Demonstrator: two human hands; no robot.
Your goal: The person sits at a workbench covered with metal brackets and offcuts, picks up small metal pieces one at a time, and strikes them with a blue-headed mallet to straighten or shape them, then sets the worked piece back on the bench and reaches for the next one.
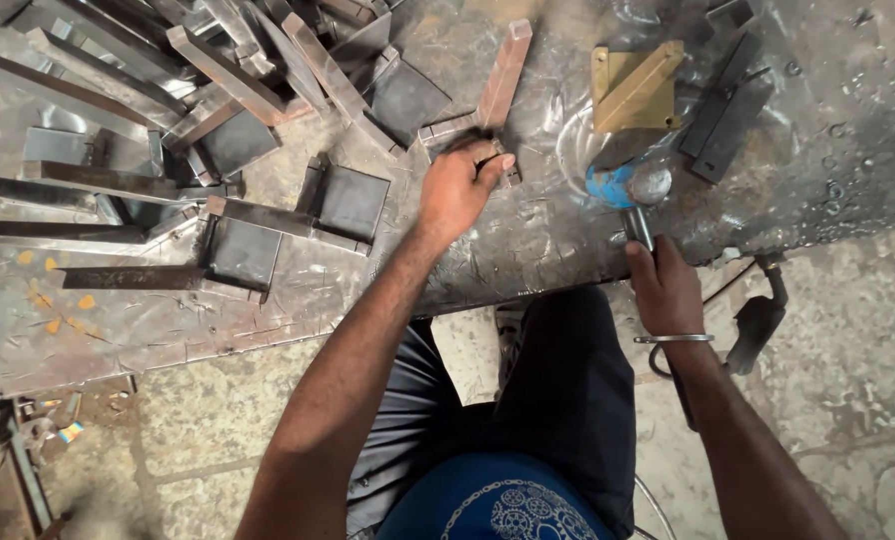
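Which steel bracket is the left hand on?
The L-shaped bracket at the top centre, under the left hand; the flat-plated ones lie apart to the left.

steel table (568, 250): scuffed, dull sheen, weld-spattered | welded brackets (348, 200): bare grey metal, matt, rough edges | angle plate (636, 88): yellowish painted metal | hammer (628, 187): blue chipped paint, worn steel face | floor (848, 380): rough stone | bangle (674, 339): shiny metal

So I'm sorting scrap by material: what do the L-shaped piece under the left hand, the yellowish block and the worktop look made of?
The L-shaped piece looks like bare steel bar, with a dull grey-brown, rusty sheen. The yellowish block is probably painted or brass-toned metal, with flat, sharp edges; which one is unclear. The worktop seems to be steel plate, shiny, scuffed and spattered. The left hand rests on the piece.
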